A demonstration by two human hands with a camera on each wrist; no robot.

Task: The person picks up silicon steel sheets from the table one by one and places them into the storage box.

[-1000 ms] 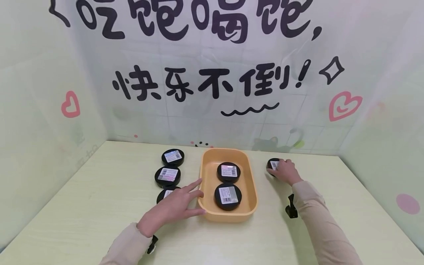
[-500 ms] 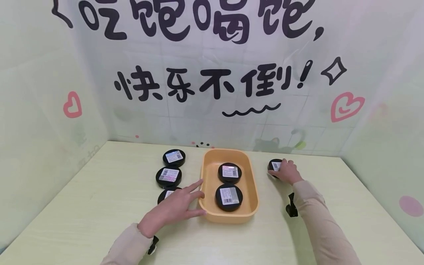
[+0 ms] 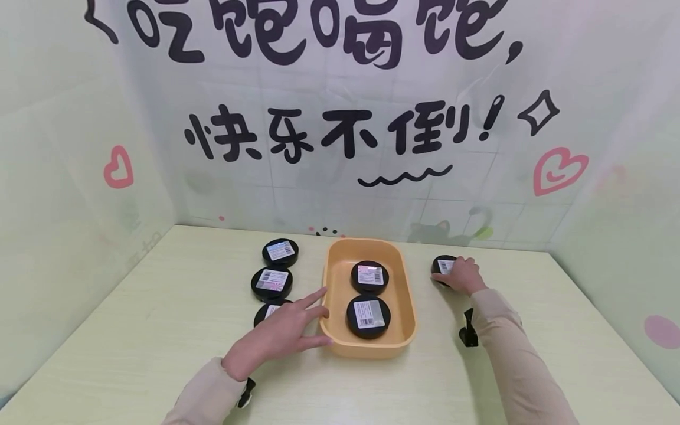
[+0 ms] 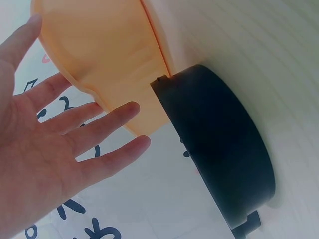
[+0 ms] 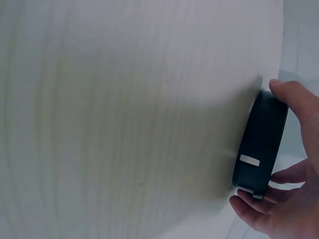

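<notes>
In the head view my right hand (image 3: 462, 275) grips a round black compact case (image 3: 443, 266) with a white label, right of the tray. The right wrist view shows thumb and fingers around the rim of this black case (image 5: 260, 144), at the table surface. My left hand (image 3: 281, 334) has its fingers spread, with fingertips at the left rim of an orange tray (image 3: 340, 341). Two more labelled black cases, a rear one (image 3: 369, 276) and a front one (image 3: 368, 317), lie in the tray. Below the left palm is another black case (image 4: 214, 144), apart from the fingers.
Left of the tray, a back case (image 3: 280, 252), a middle case (image 3: 271, 283) and a front case (image 3: 270, 310) stand in a column, the front one partly hidden by the left hand. A printed backdrop (image 3: 319, 200) closes off the rear of the pale wooden table (image 3: 133, 319).
Both hands keep their places at the tray and the right-hand case. The whole head view has shifted slightly, so everything appears a little further right.
</notes>
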